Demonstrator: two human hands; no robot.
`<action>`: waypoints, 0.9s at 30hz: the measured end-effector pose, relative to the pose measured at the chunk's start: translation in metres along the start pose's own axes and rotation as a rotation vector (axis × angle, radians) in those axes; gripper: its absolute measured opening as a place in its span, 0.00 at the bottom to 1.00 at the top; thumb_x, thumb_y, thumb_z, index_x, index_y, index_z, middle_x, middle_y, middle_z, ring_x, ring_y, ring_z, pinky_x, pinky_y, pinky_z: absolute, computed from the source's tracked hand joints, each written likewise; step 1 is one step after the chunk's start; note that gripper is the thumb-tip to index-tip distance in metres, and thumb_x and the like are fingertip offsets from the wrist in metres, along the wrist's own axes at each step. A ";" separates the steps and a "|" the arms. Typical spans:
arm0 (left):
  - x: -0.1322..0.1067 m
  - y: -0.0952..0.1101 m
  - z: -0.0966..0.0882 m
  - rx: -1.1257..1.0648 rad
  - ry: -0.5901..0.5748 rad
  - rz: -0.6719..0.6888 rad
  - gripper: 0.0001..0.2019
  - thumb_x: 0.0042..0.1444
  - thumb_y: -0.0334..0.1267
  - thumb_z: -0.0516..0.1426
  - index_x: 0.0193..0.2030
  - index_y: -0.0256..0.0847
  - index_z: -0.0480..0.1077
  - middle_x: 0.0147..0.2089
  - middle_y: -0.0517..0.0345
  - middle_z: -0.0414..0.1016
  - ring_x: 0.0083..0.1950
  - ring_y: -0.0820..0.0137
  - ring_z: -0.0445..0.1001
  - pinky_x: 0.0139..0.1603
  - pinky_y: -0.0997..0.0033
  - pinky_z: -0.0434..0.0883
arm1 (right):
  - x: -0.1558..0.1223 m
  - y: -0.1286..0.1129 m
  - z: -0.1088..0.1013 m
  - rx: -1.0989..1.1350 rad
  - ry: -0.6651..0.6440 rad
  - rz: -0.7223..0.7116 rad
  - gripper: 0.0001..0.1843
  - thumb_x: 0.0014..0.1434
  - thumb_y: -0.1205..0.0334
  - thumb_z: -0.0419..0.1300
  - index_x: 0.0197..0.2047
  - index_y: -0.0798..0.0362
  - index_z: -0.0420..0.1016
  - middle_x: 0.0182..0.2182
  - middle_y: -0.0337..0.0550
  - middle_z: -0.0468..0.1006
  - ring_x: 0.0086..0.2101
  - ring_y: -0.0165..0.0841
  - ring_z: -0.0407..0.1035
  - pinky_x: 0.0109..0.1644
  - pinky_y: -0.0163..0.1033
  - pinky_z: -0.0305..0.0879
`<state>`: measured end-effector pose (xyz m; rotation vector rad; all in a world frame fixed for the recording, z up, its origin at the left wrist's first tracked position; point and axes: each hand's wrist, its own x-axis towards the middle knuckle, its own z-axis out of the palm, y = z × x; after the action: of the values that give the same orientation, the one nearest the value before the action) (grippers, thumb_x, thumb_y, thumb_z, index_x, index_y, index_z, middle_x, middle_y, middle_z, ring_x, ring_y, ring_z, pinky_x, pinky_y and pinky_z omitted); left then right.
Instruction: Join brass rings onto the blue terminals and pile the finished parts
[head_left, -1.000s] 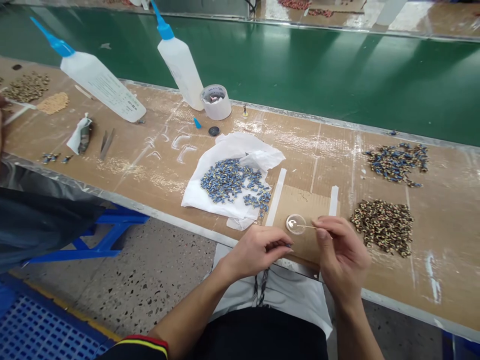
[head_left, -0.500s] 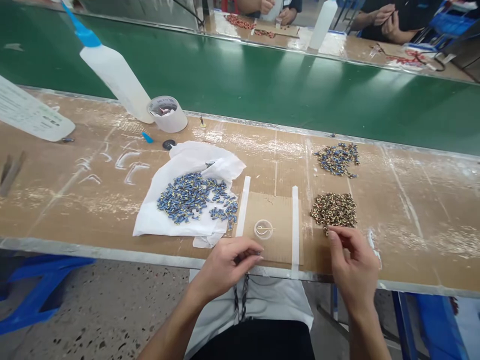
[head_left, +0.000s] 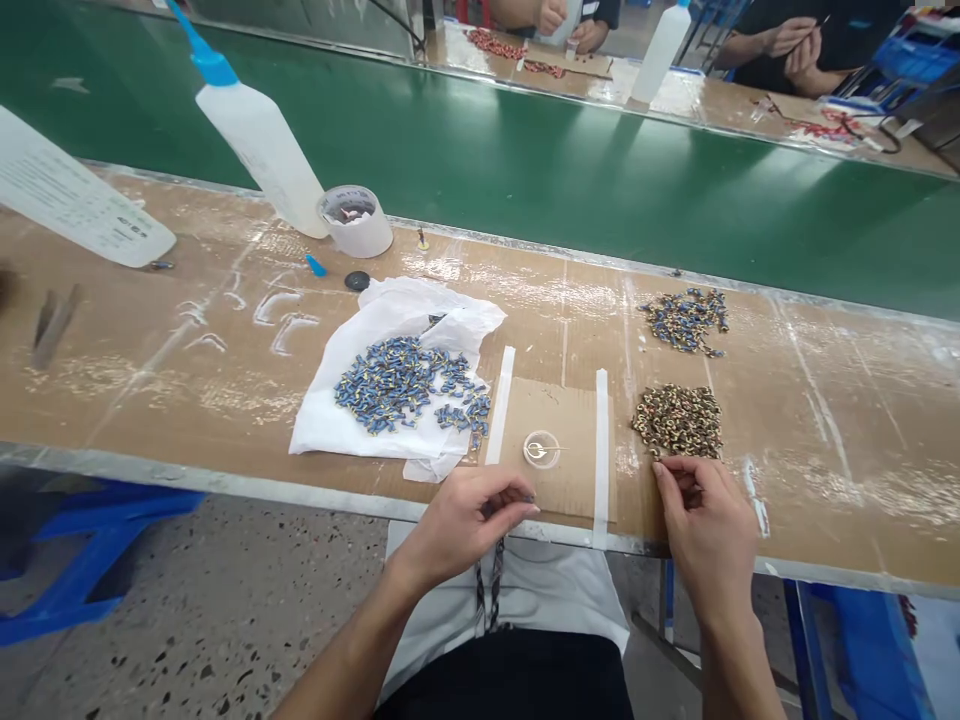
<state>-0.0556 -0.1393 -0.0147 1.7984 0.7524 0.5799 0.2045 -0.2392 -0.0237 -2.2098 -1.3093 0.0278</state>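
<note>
My left hand (head_left: 469, 520) rests at the table's front edge with its fingers pinched on a small dark part that I cannot make out. My right hand (head_left: 703, 520) lies just below a pile of small brown and gold rings (head_left: 679, 421), fingertips curled together at the pile's near edge. Between the hands a small clear dish (head_left: 541, 449) with a thin stick lying in it sits on a cardboard pad (head_left: 555, 410) taped down by two white strips. A heap of small blue parts (head_left: 409, 385) lies on a white plastic sheet (head_left: 337, 425) to the left.
A second pile of blue parts (head_left: 686, 320) lies behind the brown one. Two squeeze bottles (head_left: 259, 140) and a roll of tape (head_left: 356, 222) stand at the back left. A green conveyor belt (head_left: 525, 150) runs behind the table. Other people's hands (head_left: 795, 45) work across it.
My right hand left the stick in the clear dish and moved right to the brown pile. The view swung right; my left hand stayed put.
</note>
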 end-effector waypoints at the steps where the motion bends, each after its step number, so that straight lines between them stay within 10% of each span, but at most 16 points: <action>1: -0.001 0.000 0.000 0.007 0.005 0.013 0.03 0.60 0.33 0.59 0.36 0.37 0.72 0.30 0.62 0.73 0.30 0.79 0.68 0.33 0.81 0.65 | -0.001 0.003 -0.001 0.008 -0.007 0.005 0.12 0.62 0.53 0.59 0.36 0.53 0.74 0.32 0.43 0.76 0.30 0.34 0.70 0.36 0.39 0.64; 7: -0.002 0.000 0.002 0.074 0.031 0.091 0.04 0.61 0.32 0.58 0.39 0.36 0.74 0.32 0.58 0.76 0.32 0.76 0.70 0.33 0.78 0.65 | -0.015 -0.004 -0.005 0.318 0.017 0.168 0.12 0.57 0.52 0.65 0.39 0.53 0.77 0.33 0.44 0.79 0.32 0.35 0.74 0.38 0.39 0.68; 13: -0.002 -0.001 0.007 0.111 0.050 0.145 0.05 0.61 0.31 0.57 0.40 0.35 0.74 0.35 0.55 0.78 0.34 0.74 0.73 0.35 0.77 0.67 | -0.038 -0.057 0.012 0.804 -0.264 0.223 0.07 0.57 0.58 0.66 0.38 0.51 0.77 0.31 0.41 0.79 0.30 0.31 0.74 0.32 0.33 0.70; 27: 0.000 -0.003 0.016 0.224 0.091 0.191 0.08 0.63 0.32 0.54 0.33 0.36 0.72 0.31 0.56 0.73 0.32 0.74 0.70 0.32 0.76 0.65 | -0.042 -0.069 0.024 0.883 -0.458 0.252 0.09 0.59 0.58 0.65 0.42 0.51 0.76 0.34 0.44 0.80 0.31 0.33 0.74 0.29 0.35 0.73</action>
<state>-0.0450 -0.1485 -0.0222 2.0777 0.7350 0.7301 0.1199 -0.2370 -0.0217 -1.5965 -0.9347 1.0474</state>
